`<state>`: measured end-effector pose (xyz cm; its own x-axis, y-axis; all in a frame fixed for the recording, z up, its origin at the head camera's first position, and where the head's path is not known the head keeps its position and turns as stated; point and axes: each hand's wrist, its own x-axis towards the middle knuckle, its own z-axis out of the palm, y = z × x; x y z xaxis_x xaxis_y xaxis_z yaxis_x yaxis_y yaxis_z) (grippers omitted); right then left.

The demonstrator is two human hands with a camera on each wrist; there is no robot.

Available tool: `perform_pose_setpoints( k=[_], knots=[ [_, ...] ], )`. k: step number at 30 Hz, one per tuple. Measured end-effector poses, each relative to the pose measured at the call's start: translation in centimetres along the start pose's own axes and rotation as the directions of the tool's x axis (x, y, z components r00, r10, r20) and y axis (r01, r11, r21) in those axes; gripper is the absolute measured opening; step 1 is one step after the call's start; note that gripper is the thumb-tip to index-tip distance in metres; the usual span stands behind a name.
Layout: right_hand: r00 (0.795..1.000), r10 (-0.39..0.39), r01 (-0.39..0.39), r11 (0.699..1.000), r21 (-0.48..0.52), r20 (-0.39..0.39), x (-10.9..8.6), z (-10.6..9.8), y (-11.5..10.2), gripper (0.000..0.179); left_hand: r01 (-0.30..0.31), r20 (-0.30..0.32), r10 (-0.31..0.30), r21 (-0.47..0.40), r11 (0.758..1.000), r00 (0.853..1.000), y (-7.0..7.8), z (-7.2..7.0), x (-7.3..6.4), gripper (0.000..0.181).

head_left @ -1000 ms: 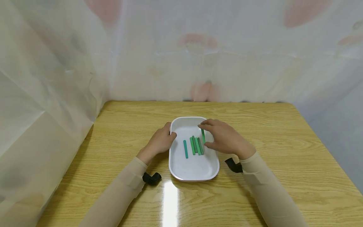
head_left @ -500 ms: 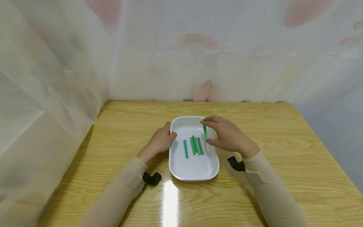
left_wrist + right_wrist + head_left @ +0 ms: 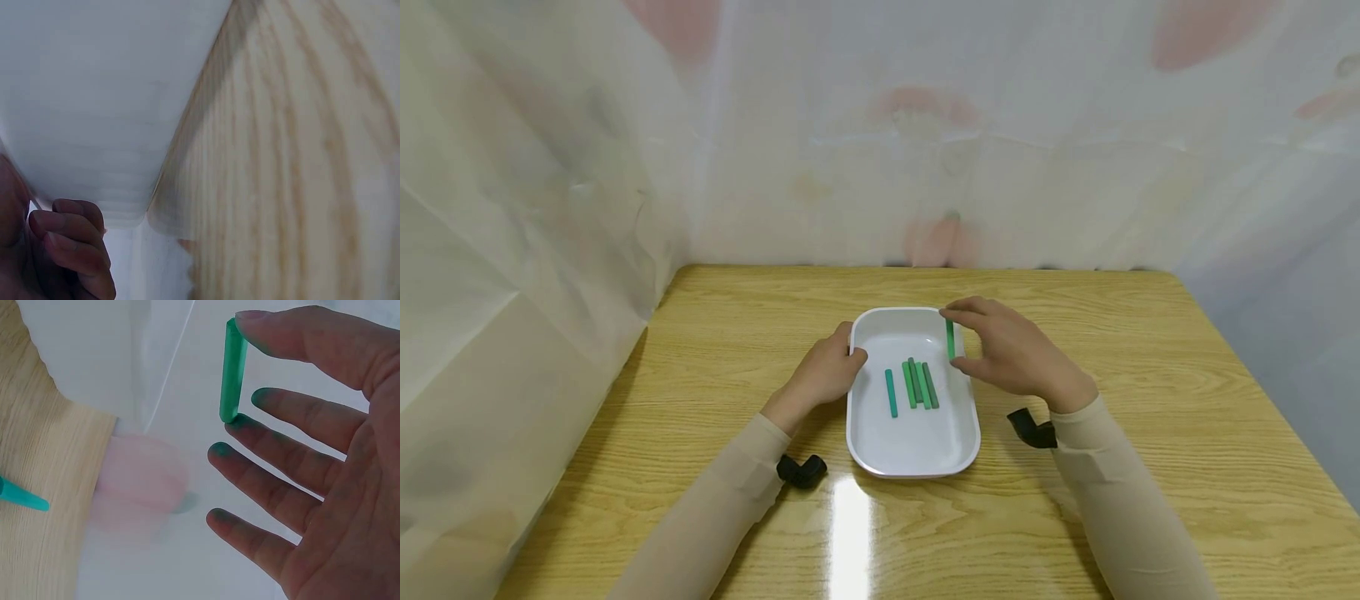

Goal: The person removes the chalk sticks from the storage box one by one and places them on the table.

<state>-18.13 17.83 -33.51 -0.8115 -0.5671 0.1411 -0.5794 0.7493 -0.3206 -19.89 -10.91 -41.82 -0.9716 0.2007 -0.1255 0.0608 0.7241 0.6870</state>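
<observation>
At the left side of the white tray (image 3: 913, 450) my left hand (image 3: 823, 369) grips the rim, its thumb over the edge. In the left wrist view its fingers (image 3: 78, 250) curl beside the tray's outer wall. My right hand (image 3: 1011, 346), above the tray's far right corner, pinches a green chalk stick (image 3: 233, 372) by its two ends, between thumb and middle finger. Its fingertips (image 3: 219, 449) are stained green. Several green chalk sticks (image 3: 920, 383) lie side by side in the tray. One teal chalk stick (image 3: 891, 393) lies apart to their left.
The tray stands on a wood-grain table (image 3: 737, 333). A pale patterned sheet (image 3: 820, 167) hangs behind and to the left. Black angled pieces (image 3: 802, 472) sit at both wrists. A teal stick (image 3: 25, 495) shows at the right wrist view's left edge.
My right hand has moved up and to the right with the green chalk stick, from inside the tray to its far right corner. The left hand and tray have stayed still.
</observation>
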Motion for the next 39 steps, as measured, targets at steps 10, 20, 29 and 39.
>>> perform_pose_setpoints(
  k=[10,20,29,39],
  knots=[
    [1.0,0.005,-0.005,1.0,0.016,-0.02,-0.3,-0.3,0.5,0.064,-0.001,0.0,0.001,-0.003,1.0,1.0,0.0,0.0,0.0,0.052],
    [0.999,0.042,-0.042,0.999,0.024,-0.01,-0.4,-0.7,1.3,0.067,0.0,0.002,0.0,-0.004,1.0,1.0,0.1,0.0,-0.1,0.053],
    [0.998,0.063,-0.063,0.997,0.047,-0.012,-0.7,-1.2,2.3,0.067,-0.007,-0.003,0.007,-0.001,1.0,1.0,0.1,0.0,-0.1,0.053],
    [0.996,0.085,-0.084,0.995,0.057,-0.003,-1.0,-1.7,3.0,0.066,-0.004,-0.001,0.004,-0.01,1.0,1.0,0.0,0.0,-0.1,0.053]
  ],
)
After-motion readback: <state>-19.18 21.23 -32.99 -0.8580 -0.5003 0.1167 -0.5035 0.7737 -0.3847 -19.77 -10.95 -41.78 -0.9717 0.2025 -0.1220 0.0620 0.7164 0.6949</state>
